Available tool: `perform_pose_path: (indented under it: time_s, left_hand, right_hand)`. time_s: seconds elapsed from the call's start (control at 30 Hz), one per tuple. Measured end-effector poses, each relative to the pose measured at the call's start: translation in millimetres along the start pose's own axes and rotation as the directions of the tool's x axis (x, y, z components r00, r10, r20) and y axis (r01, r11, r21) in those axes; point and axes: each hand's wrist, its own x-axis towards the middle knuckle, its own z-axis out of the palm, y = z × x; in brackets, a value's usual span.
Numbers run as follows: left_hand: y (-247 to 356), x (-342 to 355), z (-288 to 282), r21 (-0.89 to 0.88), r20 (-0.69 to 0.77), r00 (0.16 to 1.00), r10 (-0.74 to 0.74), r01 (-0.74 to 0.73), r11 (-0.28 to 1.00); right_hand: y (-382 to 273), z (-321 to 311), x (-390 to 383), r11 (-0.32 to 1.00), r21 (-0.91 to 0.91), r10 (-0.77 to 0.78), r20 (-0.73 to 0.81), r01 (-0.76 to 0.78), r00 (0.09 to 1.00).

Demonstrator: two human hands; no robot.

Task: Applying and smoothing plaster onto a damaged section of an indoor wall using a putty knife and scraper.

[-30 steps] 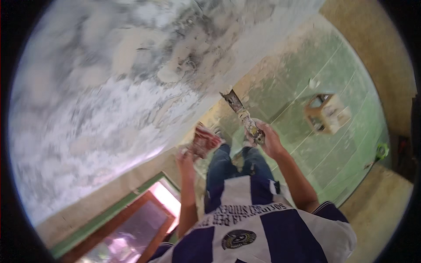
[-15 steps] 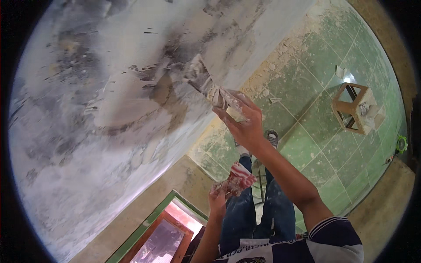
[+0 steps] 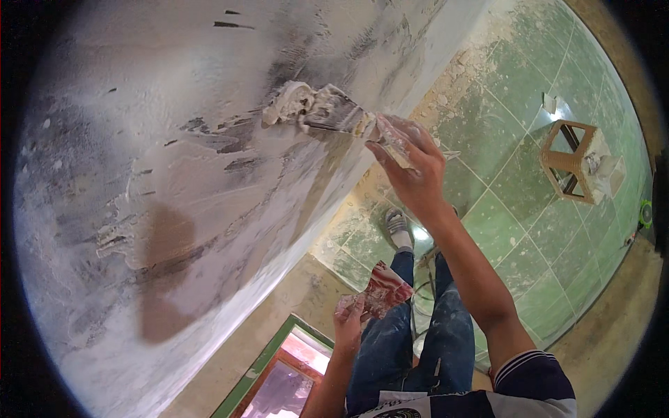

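A putty knife (image 3: 340, 110) smeared with pale paste is held in my right hand (image 3: 412, 155), fingers closed round its handle. Its blade lies against the patchy grey and white wall (image 3: 188, 174), and a thick lump of putty (image 3: 293, 102) sits along the blade's edge. Lower down, in front of my legs, my left hand (image 3: 350, 311) pinches a red-and-white flat scraper (image 3: 386, 290), which is coated with paste and apart from the wall. Paste covers the fingers of both hands.
A brown stool (image 3: 570, 160) with whitish material on it stands on the green tiled floor (image 3: 516, 181) at right. Crumbs of plaster (image 3: 453, 80) lie along the wall's foot. A green-framed opening (image 3: 296, 348) is at lower left. A small green round object (image 3: 646, 214) is far right.
My right hand and the putty knife have moved right, and the blade has turned more sideways. A larger lump of putty now shows at its edge. My left hand keeps the scraper nearly in place.
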Motion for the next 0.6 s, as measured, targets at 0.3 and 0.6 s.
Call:
perform_pose_path:
  time_s: [0.3,0.6]
  left_hand:
    - [-3,13,-22,-0.007,0.055,0.998,0.014,-0.014,1.000]
    - [-4,9,-17,0.015,0.042,0.998,0.037,-0.038,0.999]
  right_hand:
    - [-35,-6,18,0.994,0.105,-0.028,0.017,0.026,0.999]
    - [1,-14,-5,0.992,-0.016,0.125,0.077,-0.124,0.989]
